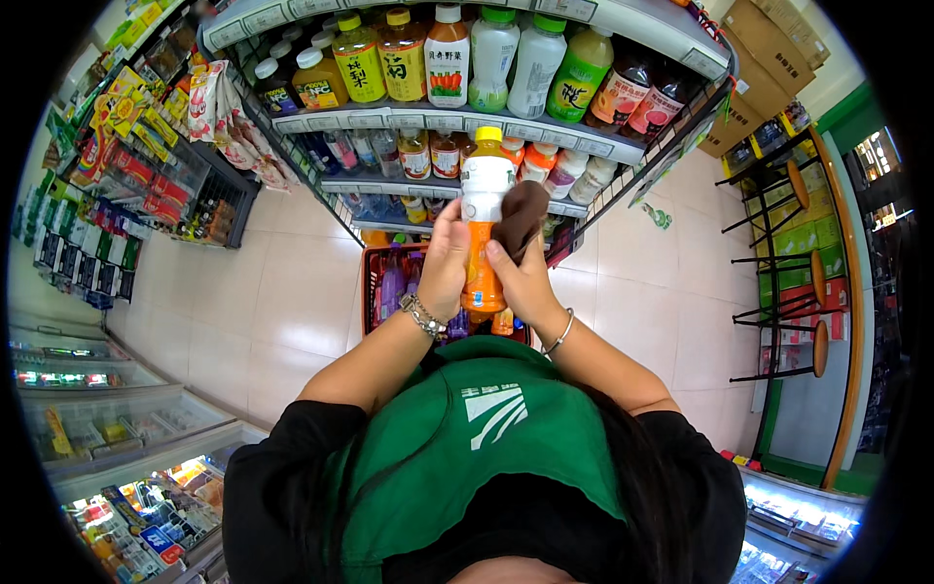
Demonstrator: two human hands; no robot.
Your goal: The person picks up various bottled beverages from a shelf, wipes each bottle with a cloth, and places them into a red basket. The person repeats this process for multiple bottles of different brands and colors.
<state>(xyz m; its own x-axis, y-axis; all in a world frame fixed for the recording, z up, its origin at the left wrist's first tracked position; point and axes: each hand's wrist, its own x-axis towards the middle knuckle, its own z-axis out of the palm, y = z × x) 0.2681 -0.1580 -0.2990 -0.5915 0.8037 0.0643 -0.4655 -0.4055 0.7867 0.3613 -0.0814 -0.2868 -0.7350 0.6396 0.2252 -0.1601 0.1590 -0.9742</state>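
Observation:
An orange drink bottle (483, 248) with a yellow cap and a white upper label stands roughly upright between my hands, in front of the shelves. My left hand (445, 259) grips its left side. A dark brown cloth (522, 219) is in my right hand (527, 281), pressed to the bottle's right side, with the thumb on the bottle. Below the hands, a red shopping basket (371, 292) holds purple bottles (392, 281) and orange ones, partly hidden by my forearms and the bottle.
Ahead, a drinks shelf (438, 117) carries rows of bottles. Hanging snack packs (211, 109) flank it on the left. Glass-topped freezers (139, 423) are at lower left. Bar stools (817, 277) line the right side, and cardboard boxes (766, 66) are stacked at upper right.

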